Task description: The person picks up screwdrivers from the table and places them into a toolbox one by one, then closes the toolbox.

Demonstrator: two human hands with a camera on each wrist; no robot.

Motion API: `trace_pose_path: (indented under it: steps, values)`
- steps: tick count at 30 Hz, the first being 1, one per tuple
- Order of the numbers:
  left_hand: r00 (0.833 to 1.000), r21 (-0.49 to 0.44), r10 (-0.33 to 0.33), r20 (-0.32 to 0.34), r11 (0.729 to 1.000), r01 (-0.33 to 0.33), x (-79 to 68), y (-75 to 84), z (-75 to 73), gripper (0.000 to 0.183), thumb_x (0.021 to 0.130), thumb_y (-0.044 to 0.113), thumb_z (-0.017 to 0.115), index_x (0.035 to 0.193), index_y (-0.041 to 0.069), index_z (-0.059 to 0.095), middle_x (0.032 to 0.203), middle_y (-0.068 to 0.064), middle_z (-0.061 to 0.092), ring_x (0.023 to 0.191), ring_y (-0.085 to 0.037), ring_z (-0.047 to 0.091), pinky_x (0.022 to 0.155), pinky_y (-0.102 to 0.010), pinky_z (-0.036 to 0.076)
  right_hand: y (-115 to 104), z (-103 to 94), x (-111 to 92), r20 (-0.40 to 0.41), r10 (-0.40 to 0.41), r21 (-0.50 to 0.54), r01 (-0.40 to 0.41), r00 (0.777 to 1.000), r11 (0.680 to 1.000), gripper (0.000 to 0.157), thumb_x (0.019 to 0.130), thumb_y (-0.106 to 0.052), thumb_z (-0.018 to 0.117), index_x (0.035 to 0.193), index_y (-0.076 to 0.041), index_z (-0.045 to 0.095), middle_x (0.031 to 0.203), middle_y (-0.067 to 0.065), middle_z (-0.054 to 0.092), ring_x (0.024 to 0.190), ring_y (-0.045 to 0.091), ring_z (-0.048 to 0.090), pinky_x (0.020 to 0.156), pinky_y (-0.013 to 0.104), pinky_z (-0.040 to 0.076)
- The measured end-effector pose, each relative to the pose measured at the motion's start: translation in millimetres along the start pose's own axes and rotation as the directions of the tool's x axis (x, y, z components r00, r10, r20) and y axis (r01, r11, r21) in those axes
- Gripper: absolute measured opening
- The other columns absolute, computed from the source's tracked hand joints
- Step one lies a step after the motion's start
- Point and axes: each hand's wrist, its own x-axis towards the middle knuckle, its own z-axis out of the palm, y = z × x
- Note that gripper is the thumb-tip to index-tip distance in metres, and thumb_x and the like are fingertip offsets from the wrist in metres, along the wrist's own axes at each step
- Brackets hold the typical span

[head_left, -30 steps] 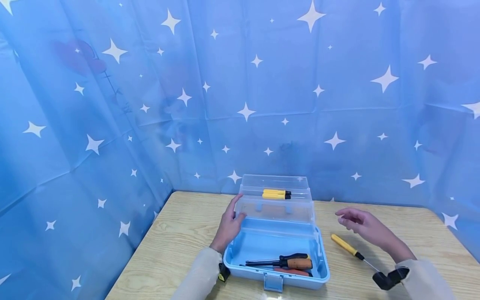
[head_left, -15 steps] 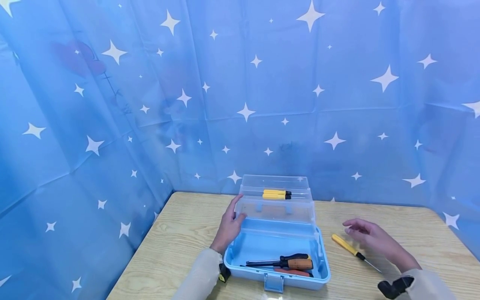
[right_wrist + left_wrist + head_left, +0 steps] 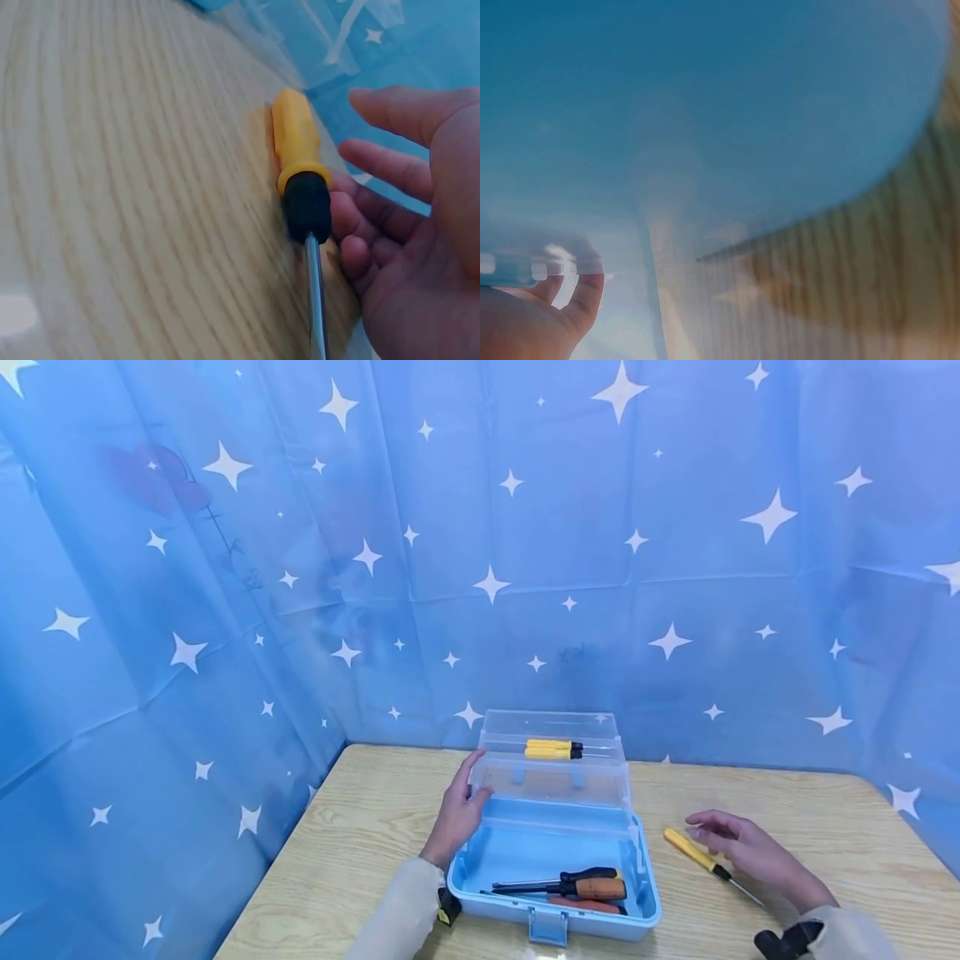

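A light blue toolbox (image 3: 491, 906) stands on the table with its clear lid (image 3: 540, 783) raised. My left hand (image 3: 455, 814) holds the lid's left edge, thumb in front; its fingers (image 3: 589, 296) show blurred by the lid in the left wrist view. A yellow-handled screwdriver (image 3: 690, 849) lies on the table right of the box. Right beside it hovers my right hand (image 3: 753, 852), fingers loosely curved and holding nothing. In the right wrist view, the lower fingers (image 3: 356, 255) are close to the screwdriver's black collar; contact cannot be told.
Inside the box lie an orange-handled screwdriver (image 3: 600, 888), a black-handled tool (image 3: 588, 873) and a red-handled tool (image 3: 585, 904). Two yellow screwdrivers (image 3: 551, 749) sit in the lid. Behind the wooden table (image 3: 360, 827) hangs a blue star-patterned curtain (image 3: 450, 527).
My right hand has come down and slightly right, closer to the screwdriver on the table. The left hand and the toolbox stay in place.
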Motion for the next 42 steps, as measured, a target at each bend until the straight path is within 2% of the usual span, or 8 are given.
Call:
trace_pose_path:
  steps: [3, 7, 14, 17, 24, 29, 35, 42]
  values:
    - [1.0, 0.0, 0.005, 0.001, 1.0, -0.005, 0.8, 1.0, 0.1, 0.056, 0.104, 0.023, 0.048, 0.148, 0.053, 0.031, 0.154, 0.009, 0.04, 0.13, -0.026, 0.053, 0.103, -0.057, 0.046, 3, 0.4, 1, -0.008, -0.002, -0.012, 0.001, 1.0, 1.0, 0.052, 0.102, -0.035, 0.054, 0.136, 0.004, 0.051, 0.121, 0.015, 0.061, 0.094, 0.01, 0.058, 0.075, 0.028, 0.053]
    - [1.0, 0.007, 0.012, 0.003, 1.0, -0.012, 1.4, 0.9, 0.3, 0.056, 0.104, 0.023, 0.048, 0.148, 0.053, 0.03, 0.154, 0.01, 0.041, 0.129, -0.025, 0.054, 0.103, -0.055, 0.047, 4, 1.6, 1, -0.012, -0.008, -0.002, 0.008, 1.0, 1.0, 0.049, 0.1, -0.033, 0.057, 0.134, 0.003, 0.054, 0.125, 0.015, 0.06, 0.097, 0.005, 0.058, 0.077, 0.025, 0.053]
    - [1.0, 0.013, 0.004, 0.004, 1.0, -0.004, 0.7, -1.4, 0.8, 0.054, 0.104, 0.026, 0.048, 0.147, 0.054, 0.03, 0.154, 0.01, 0.04, 0.131, -0.026, 0.053, 0.103, -0.056, 0.046, 4, 7.8, 0, -0.009, -0.024, 0.005, 0.024, 1.0, 1.0, 0.048, 0.098, -0.03, 0.062, 0.13, 0.005, 0.056, 0.11, 0.01, 0.063, 0.088, 0.01, 0.057, 0.07, 0.026, 0.052]
    - [1.0, 0.006, 0.002, 0.009, 1.0, -0.002, 0.2, -1.6, 0.6, 0.054, 0.105, 0.027, 0.047, 0.147, 0.055, 0.03, 0.155, 0.01, 0.039, 0.133, -0.026, 0.051, 0.104, -0.057, 0.045, 4, 10.2, 1, -0.022, -0.005, 0.006, 0.005, 1.0, 1.0, 0.048, 0.095, -0.029, 0.065, 0.129, 0.004, 0.057, 0.104, 0.008, 0.063, 0.085, 0.011, 0.056, 0.068, 0.025, 0.051]
    - [1.0, 0.017, -0.001, 0.01, 1.0, 0.001, 0.1, -3.1, 1.1, 0.053, 0.105, 0.029, 0.047, 0.147, 0.056, 0.029, 0.152, 0.008, 0.043, 0.125, -0.026, 0.057, 0.099, -0.055, 0.051, 6, 14.3, 0, -0.031, -0.006, -0.018, 0.005, 0.999, 1.0, 0.047, 0.092, -0.029, 0.069, 0.127, 0.001, 0.059, 0.1, 0.009, 0.06, 0.08, 0.014, 0.052, 0.064, 0.026, 0.048]
    - [1.0, 0.018, 0.005, 0.013, 1.0, -0.006, 0.1, -3.2, 0.9, 0.053, 0.105, 0.029, 0.047, 0.147, 0.055, 0.029, 0.152, 0.008, 0.043, 0.125, -0.025, 0.057, 0.1, -0.053, 0.05, 6, 16.1, 0, -0.03, 0.0, -0.014, -0.001, 1.0, 1.0, 0.051, 0.089, -0.032, 0.073, 0.126, 0.001, 0.06, 0.097, 0.008, 0.057, 0.079, 0.015, 0.049, 0.062, 0.026, 0.044]
    - [1.0, 0.003, 0.009, 0.017, 1.0, -0.009, -1.1, -1.6, 0.3, 0.053, 0.105, 0.027, 0.047, 0.147, 0.055, 0.03, 0.154, 0.008, 0.041, 0.134, -0.028, 0.051, 0.104, -0.058, 0.045, 6, 16.4, 1, -0.006, -0.061, -0.033, 0.061, 0.998, 0.998, 0.049, 0.087, -0.03, 0.075, 0.124, 0.0, 0.061, 0.094, 0.009, 0.056, 0.074, 0.014, 0.048, 0.06, 0.026, 0.041]
    - [1.0, 0.011, 0.002, 0.017, 1.0, -0.002, -0.8, -0.1, -0.7, 0.054, 0.104, 0.026, 0.047, 0.147, 0.056, 0.029, 0.152, 0.007, 0.044, 0.125, -0.025, 0.057, 0.099, -0.054, 0.05, 7, 14.9, 1, 0.009, -0.076, -0.026, 0.076, 0.997, 0.997, 0.049, 0.085, -0.025, 0.077, 0.123, 0.001, 0.061, 0.092, 0.009, 0.055, 0.072, 0.014, 0.047, 0.058, 0.026, 0.04]
